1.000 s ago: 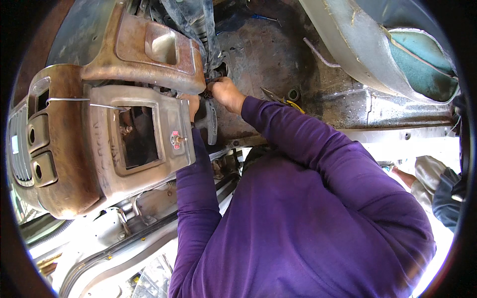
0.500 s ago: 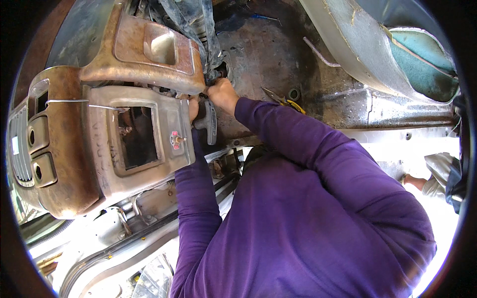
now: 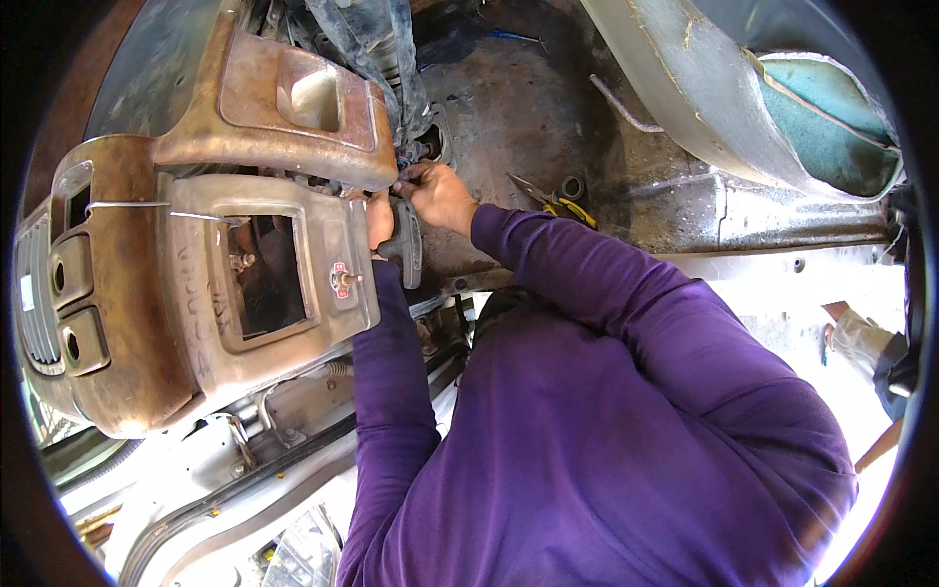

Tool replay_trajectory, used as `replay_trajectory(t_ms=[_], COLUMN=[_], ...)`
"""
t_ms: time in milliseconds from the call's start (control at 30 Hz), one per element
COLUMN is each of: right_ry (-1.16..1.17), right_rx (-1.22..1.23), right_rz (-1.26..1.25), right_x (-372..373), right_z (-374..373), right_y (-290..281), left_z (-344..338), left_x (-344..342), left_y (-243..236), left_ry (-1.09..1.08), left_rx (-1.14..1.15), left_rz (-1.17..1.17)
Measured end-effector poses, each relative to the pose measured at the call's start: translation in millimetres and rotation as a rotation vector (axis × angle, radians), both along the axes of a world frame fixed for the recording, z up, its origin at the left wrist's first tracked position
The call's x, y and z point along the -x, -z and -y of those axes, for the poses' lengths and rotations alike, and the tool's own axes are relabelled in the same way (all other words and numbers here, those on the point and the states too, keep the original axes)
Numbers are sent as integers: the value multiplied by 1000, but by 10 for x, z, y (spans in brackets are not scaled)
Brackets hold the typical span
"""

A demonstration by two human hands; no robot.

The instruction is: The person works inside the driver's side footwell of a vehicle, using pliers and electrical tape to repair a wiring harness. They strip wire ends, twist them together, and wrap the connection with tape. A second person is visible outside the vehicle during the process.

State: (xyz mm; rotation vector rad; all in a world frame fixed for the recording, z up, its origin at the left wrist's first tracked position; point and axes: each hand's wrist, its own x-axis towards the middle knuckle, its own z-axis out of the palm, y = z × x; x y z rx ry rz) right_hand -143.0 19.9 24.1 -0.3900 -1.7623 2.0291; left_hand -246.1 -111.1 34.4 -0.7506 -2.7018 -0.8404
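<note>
My right hand (image 3: 438, 197) is at the lower edge of a worn brown vehicle dashboard (image 3: 284, 147), its thumb and fingers pinched together. Whatever sits between those fingertips is too small to make out. Close beside it, my left hand (image 3: 380, 221) reaches up from below, and its fingers are mostly hidden behind the dash edge. A grey T-shaped handle (image 3: 411, 249) stands just under both hands. Dark cables and a bracket (image 3: 425, 147) show beyond my right fingertips. On the dash panel, a toggle switch (image 3: 344, 280) with a red plate faces me.
Yellow-handled pliers (image 3: 556, 203) and a roll of tape (image 3: 572, 186) lie on the bare, dirty vehicle floor (image 3: 509, 108). A bent rod (image 3: 626, 106) and a blue tool (image 3: 514, 37) are farther off. A grey panel (image 3: 675, 88) curves along the right. Another person's arm and clothing (image 3: 866, 347) show at the right rim.
My right hand has drawn back slightly from the bracket, and its pinched fingertips now show. More of my left hand is visible. The person at the right rim has shifted.
</note>
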Motion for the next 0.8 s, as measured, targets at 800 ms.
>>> replay_trajectory(t_ms=[800], right_ry=[-118], right_rx=[-93], right_rz=[126], right_x=[203], right_z=[-142], right_y=[93], left_z=[347], left_x=[491], left_y=[110], left_ry=[368], left_rx=[289], left_rz=[-262])
